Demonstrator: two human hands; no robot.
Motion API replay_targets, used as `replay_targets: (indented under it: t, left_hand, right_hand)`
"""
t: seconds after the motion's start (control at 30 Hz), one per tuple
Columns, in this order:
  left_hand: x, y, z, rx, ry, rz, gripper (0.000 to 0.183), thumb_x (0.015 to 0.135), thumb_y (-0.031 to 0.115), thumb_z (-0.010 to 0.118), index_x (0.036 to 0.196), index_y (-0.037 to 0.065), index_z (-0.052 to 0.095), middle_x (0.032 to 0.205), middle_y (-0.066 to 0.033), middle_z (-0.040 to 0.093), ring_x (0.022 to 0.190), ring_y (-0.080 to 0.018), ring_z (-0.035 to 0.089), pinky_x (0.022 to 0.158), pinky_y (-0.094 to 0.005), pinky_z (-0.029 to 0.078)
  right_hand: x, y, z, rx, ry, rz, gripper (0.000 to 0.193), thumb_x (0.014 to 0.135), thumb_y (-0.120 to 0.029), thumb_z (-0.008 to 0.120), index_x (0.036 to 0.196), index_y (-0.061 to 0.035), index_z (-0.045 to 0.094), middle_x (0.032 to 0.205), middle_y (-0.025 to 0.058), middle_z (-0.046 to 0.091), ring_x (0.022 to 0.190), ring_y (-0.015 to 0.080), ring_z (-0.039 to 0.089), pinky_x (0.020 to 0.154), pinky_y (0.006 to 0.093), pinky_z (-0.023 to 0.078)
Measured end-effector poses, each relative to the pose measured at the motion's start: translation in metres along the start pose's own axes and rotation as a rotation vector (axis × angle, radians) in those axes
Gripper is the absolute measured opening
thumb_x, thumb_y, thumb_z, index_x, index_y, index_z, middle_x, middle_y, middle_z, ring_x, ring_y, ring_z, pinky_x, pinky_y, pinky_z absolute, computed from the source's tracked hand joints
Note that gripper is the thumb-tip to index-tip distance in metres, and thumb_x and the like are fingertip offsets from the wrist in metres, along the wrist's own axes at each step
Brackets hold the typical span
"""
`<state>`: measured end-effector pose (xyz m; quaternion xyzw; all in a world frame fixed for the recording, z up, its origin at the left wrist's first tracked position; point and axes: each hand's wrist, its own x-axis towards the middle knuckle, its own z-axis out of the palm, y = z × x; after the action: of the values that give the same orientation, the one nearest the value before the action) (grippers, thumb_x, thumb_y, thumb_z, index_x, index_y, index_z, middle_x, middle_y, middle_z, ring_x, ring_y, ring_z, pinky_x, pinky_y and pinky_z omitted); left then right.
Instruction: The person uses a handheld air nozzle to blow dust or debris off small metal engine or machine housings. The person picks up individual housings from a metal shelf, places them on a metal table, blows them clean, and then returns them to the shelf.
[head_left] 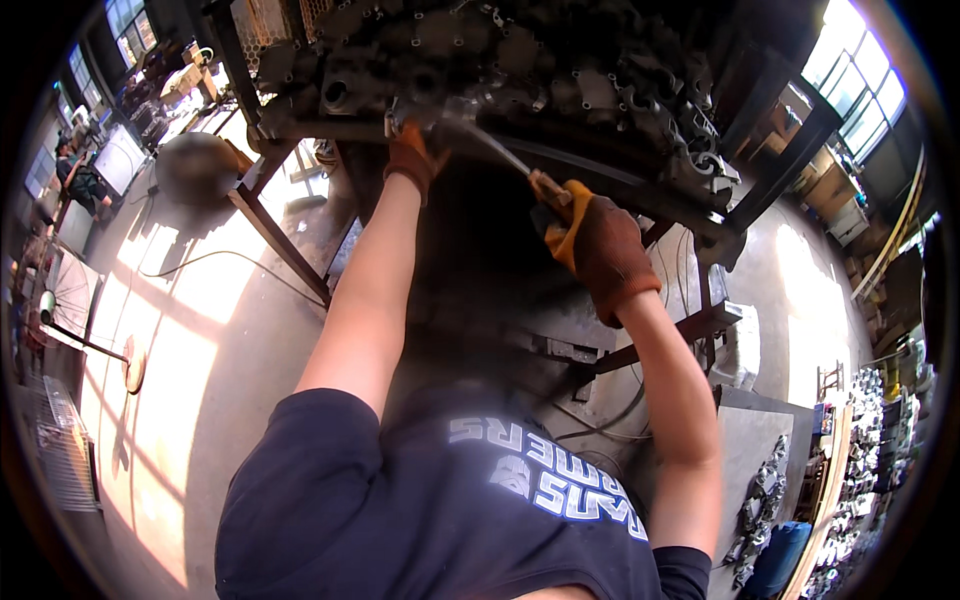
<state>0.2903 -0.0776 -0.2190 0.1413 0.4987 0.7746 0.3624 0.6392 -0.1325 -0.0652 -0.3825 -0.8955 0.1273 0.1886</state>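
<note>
My left hand (414, 155), in a brown-orange work glove, is at the near edge of a dark metal workbench (630, 172). Its fingers close on a grey metal casting (392, 122), with the thumb standing out to the right. Gripped in my right hand (600, 245), gloved in brown and yellow-orange, is a hand tool with a long thin metal shaft (505, 152); its exact kind is not clear. The shaft slants up and left, and its blurred far end is close to the casting by my left hand. Many grey castings (480, 60) are heaped on the bench behind.
Steel bench legs (275, 235) stand on both sides of me. A cable (225, 252) trails across the floor at left. At right, a blue drum (780, 558) stands beside more castings (765, 490). Another person (75, 175) is far off at left.
</note>
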Motion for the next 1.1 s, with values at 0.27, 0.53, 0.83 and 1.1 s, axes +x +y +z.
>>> replay_targets:
  t: [0.27,0.53,0.83,1.1]
  left_hand:
    - [0.0,0.015,-0.008,0.249,0.085,-0.03,0.061,0.088,0.061,0.04,0.129,0.017,0.046,0.111,-0.0076,0.06,0.093,-0.0324,0.061,0.083,-0.0485,0.048]
    - [-0.027,0.023,0.0,0.227,0.101,-0.282,0.067,0.088,0.069,0.03,0.123,0.016,0.05,0.099,-0.0067,0.065,0.079,-0.0286,0.066,0.072,-0.0444,0.051]
    - [-0.027,0.025,0.017,-0.02,0.115,-0.267,0.06,0.091,0.063,0.036,0.122,0.013,0.051,0.105,-0.0083,0.065,0.089,-0.0298,0.067,0.077,-0.0468,0.051]
    - [-0.043,0.03,0.027,-0.084,0.128,-0.345,0.058,0.089,0.058,0.043,0.125,0.013,0.049,0.107,-0.01,0.065,0.09,-0.0298,0.067,0.078,-0.0449,0.053]
  right_hand:
    - [0.013,-0.015,0.009,0.03,0.092,0.015,0.032,0.081,-0.035,0.064,0.102,-0.0105,0.064,0.086,0.0152,0.068,0.082,0.0343,0.067,0.073,0.0422,0.052]
    - [0.008,0.003,0.004,0.099,0.105,0.012,0.032,0.081,-0.025,0.067,0.105,-0.0054,0.062,0.085,0.0208,0.066,0.087,0.0394,0.063,0.072,0.0408,0.05]
    - [-0.014,0.018,-0.004,0.077,0.136,0.141,0.031,0.081,-0.025,0.066,0.106,-0.0065,0.062,0.083,0.021,0.065,0.083,0.0404,0.063,0.069,0.0405,0.05]
    - [-0.03,0.018,0.007,-0.043,0.076,0.072,0.034,0.081,-0.026,0.067,0.106,-0.0039,0.06,0.078,0.0231,0.062,0.076,0.0409,0.062,0.063,0.0405,0.049]
